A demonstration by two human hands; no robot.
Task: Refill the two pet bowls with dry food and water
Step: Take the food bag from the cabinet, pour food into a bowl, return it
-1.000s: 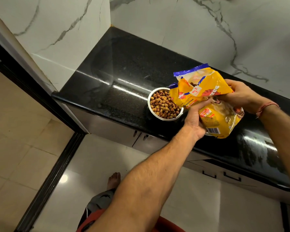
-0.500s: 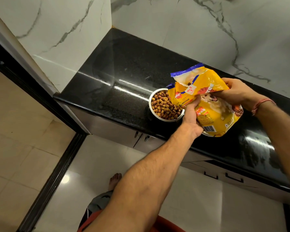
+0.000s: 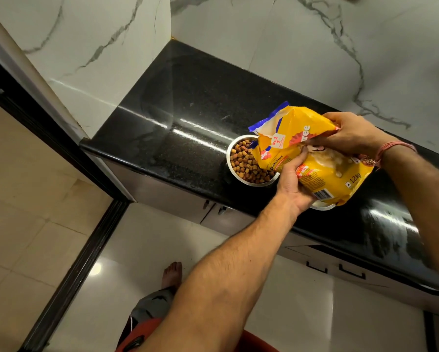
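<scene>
Tilting yellow food bag over steel bowl w/ kibble on black counter; our left hand grips underneath, right hand fingers pinch its top.

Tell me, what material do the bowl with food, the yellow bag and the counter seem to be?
Bowl: likely stainless steel, its rim shiny and silver. Yellow bag: glossy printed plastic film, by its creases and sheen. Counter: polished black stone, perhaps granite, speckled and mirror-like.

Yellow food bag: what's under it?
Under the yellow food bag, a sliver of a second steel bowl's rim shows. Its contents are covered by the bag and the left hand.
</scene>
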